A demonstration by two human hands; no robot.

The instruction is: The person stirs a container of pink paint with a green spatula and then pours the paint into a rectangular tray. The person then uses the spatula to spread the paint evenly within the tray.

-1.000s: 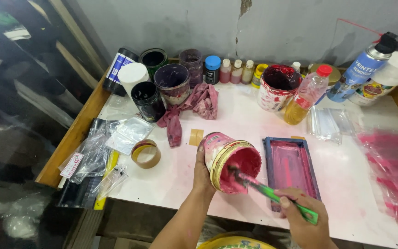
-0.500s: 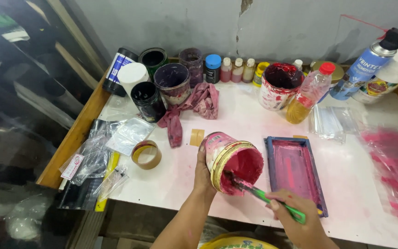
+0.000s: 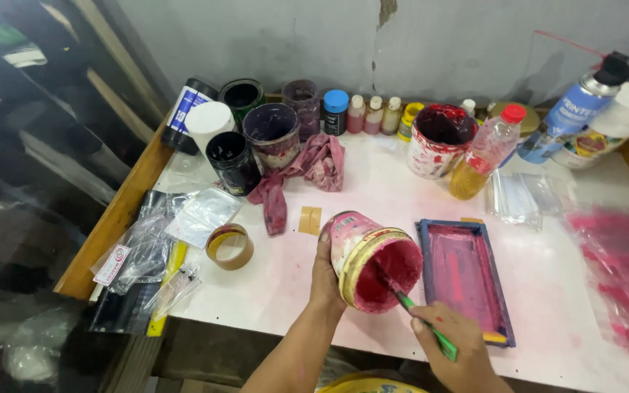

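On a paint-stained white desk (image 3: 547,291) against a grey wall, the left hand (image 3: 323,273) grips a tilted pink paint tub (image 3: 370,260) beside a blue tray (image 3: 464,276), while the right hand (image 3: 454,342) clasps a green stick (image 3: 424,323) dipped inside it.

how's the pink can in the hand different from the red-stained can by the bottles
The pink can is tilted toward the camera, gripped by the left hand, with a green tool from the right hand inside. The red-stained can stands upright on the table, untouched. Both are open and paint-smeared.
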